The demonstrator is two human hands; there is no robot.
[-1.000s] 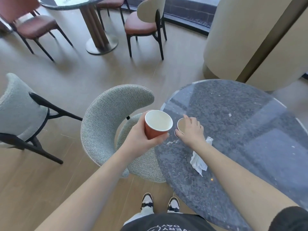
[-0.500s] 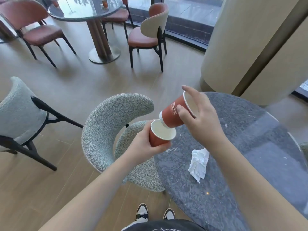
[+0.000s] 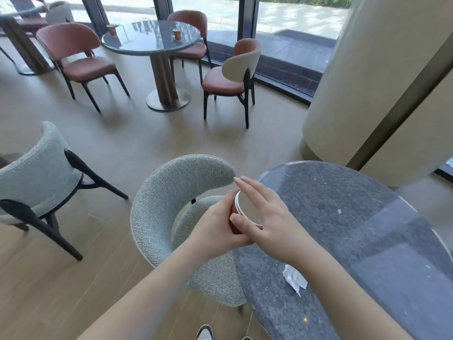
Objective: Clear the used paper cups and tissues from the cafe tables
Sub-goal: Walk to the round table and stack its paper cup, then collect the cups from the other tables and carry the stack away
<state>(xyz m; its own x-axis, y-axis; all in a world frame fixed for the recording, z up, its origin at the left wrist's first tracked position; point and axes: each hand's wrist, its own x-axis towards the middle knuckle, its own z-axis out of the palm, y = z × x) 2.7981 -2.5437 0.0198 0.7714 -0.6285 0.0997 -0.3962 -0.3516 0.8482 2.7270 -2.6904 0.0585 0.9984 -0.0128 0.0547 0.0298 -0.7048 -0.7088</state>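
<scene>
Head view, the only one here: a grey fabric chair (image 3: 171, 204) sits right against the edge of the dark stone worktop (image 3: 355, 229), tucked between the person and the open floor. A second grey chair (image 3: 36, 173) stands off to the left. Further back there's a round glass table (image 3: 152, 38) with brown chairs (image 3: 78, 57) around it and two more paper cups (image 3: 177, 34) on top (too small to tell if anything's in them). A big beige column (image 3: 367, 77) rises behind the worktop.

The stacked red cups (image 3: 242, 212), white inside, are held over the worktop's near-left edge. They look empty. The left hand (image 3: 215, 224) has its fingers wrapped round the cups from below, while the right hand (image 3: 267, 214) lies across the rim with straight fingers. A crumpled white tissue (image 3: 294, 280) lies on the worktop, partly under the right forearm.
</scene>
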